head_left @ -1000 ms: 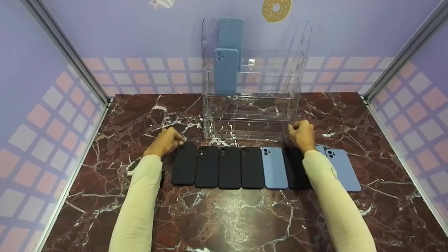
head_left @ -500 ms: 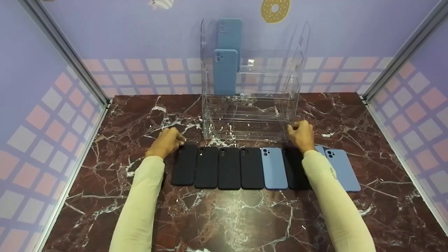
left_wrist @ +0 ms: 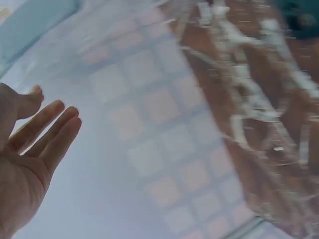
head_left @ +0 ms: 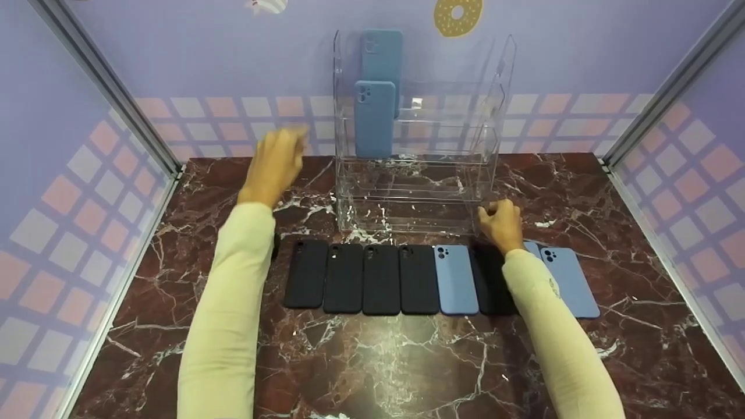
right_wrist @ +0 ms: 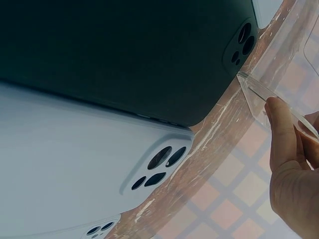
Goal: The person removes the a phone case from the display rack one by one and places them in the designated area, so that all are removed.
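My left hand, blurred in the head view, is raised beside the left side of a clear acrylic display stand. In the left wrist view its fingers are spread apart from the thumb and hold nothing. The right hand pinches the front right corner of the stand; the right wrist view shows thumb and fingers on the clear side panel. Two blue phone cases stand upright in the stand's left part, on separate tiers. Below, a row of phone cases lies flat, several black and some light blue.
The right forearm partly covers a black case and a blue one. At the row's right end lies another blue case. Purple tiled panels enclose the dark red marble table at the back and sides.
My left hand has left the top of the leftmost black case and swung upward and away, toward the back panel. The right hand stays at the stand's corner; stand and cases look unmoved.
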A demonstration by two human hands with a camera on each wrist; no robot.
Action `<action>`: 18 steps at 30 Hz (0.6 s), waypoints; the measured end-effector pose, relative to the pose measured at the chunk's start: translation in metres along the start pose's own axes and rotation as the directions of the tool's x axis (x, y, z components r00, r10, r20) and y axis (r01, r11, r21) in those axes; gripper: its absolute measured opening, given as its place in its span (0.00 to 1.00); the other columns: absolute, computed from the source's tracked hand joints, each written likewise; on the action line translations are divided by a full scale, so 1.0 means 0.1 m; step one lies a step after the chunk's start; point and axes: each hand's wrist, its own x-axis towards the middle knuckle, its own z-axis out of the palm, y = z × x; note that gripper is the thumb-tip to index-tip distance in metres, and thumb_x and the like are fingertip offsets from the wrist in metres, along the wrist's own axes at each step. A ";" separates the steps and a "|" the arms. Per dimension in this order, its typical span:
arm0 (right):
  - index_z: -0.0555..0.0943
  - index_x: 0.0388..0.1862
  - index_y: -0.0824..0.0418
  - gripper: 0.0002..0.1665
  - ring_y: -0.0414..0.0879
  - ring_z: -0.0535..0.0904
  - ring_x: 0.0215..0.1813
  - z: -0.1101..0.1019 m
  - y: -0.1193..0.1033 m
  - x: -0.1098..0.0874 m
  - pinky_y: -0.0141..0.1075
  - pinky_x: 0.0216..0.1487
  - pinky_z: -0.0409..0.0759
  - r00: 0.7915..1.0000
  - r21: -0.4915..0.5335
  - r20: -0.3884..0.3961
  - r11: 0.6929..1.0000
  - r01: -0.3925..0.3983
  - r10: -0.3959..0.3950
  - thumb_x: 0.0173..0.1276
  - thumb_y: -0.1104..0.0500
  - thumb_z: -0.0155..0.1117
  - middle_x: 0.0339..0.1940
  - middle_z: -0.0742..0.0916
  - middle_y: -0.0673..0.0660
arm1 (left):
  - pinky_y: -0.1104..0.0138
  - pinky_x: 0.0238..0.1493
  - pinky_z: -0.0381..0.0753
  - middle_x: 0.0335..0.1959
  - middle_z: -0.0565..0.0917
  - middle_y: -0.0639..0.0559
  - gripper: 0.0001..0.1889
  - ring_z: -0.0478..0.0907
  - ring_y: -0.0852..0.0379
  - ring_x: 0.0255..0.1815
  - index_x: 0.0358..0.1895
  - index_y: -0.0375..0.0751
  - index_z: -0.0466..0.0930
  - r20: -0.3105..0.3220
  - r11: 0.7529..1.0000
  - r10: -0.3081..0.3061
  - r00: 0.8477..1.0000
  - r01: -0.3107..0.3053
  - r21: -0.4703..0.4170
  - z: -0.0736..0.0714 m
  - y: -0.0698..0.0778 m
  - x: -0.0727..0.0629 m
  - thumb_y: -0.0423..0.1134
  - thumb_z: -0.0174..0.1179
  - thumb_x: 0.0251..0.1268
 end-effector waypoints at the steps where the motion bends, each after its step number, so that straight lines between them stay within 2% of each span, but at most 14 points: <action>1: 0.84 0.25 0.71 0.15 0.63 0.81 0.34 0.00 0.00 0.00 0.58 0.44 0.77 1.000 0.000 0.001 1.000 -0.002 0.002 0.69 0.61 0.63 0.31 0.88 0.69 | 0.57 0.48 0.84 0.53 0.84 0.32 0.19 0.84 0.41 0.42 0.68 0.35 0.74 -0.018 1.000 0.011 1.000 -0.011 0.002 -0.04 0.06 0.06 0.30 0.52 0.77; 5: 0.82 0.22 0.69 0.17 0.62 0.80 0.34 0.00 0.01 -0.01 0.57 0.43 0.77 1.000 -0.008 -0.004 1.000 -0.010 0.010 0.68 0.61 0.64 0.29 0.88 0.67 | 0.54 0.63 0.76 0.60 0.80 0.33 0.25 0.79 0.39 0.57 0.74 0.35 0.65 -0.053 0.999 0.032 0.998 -0.030 0.035 -0.11 0.30 0.25 0.39 0.51 0.79; 8: 0.78 0.18 0.67 0.19 0.60 0.77 0.32 0.01 0.01 0.00 0.55 0.42 0.76 1.000 -0.011 -0.010 1.000 -0.011 0.011 0.68 0.60 0.64 0.26 0.86 0.66 | 0.53 0.72 0.65 0.70 0.72 0.34 0.30 0.70 0.39 0.70 0.78 0.37 0.57 -0.041 0.997 0.034 0.999 -0.031 0.069 -0.09 0.44 0.36 0.44 0.49 0.81; 10: 0.79 0.19 0.67 0.18 0.60 0.78 0.32 0.01 0.01 0.00 0.56 0.42 0.76 1.000 -0.007 -0.010 1.000 -0.012 0.012 0.69 0.60 0.64 0.28 0.87 0.66 | 0.55 0.74 0.63 0.74 0.66 0.36 0.32 0.65 0.42 0.73 0.80 0.39 0.52 -0.028 0.996 0.030 0.999 -0.028 0.081 -0.07 0.53 0.43 0.47 0.47 0.81; 14: 0.82 0.24 0.70 0.16 0.62 0.80 0.34 0.01 0.02 0.00 0.57 0.45 0.77 1.000 -0.001 -0.006 1.000 -0.013 0.013 0.69 0.60 0.63 0.31 0.88 0.69 | 0.59 0.76 0.58 0.79 0.58 0.39 0.34 0.60 0.46 0.76 0.81 0.39 0.47 -0.016 0.991 0.066 0.998 -0.064 0.116 0.02 0.68 0.55 0.48 0.46 0.81; 18: 0.85 0.27 0.73 0.16 0.63 0.81 0.35 0.02 0.01 0.00 0.57 0.46 0.77 1.000 0.002 -0.009 1.000 -0.013 0.013 0.69 0.60 0.64 0.32 0.88 0.70 | 0.62 0.79 0.45 0.82 0.48 0.40 0.37 0.51 0.46 0.80 0.82 0.38 0.40 -0.015 0.983 0.115 0.993 -0.111 0.143 0.15 0.78 0.66 0.49 0.45 0.81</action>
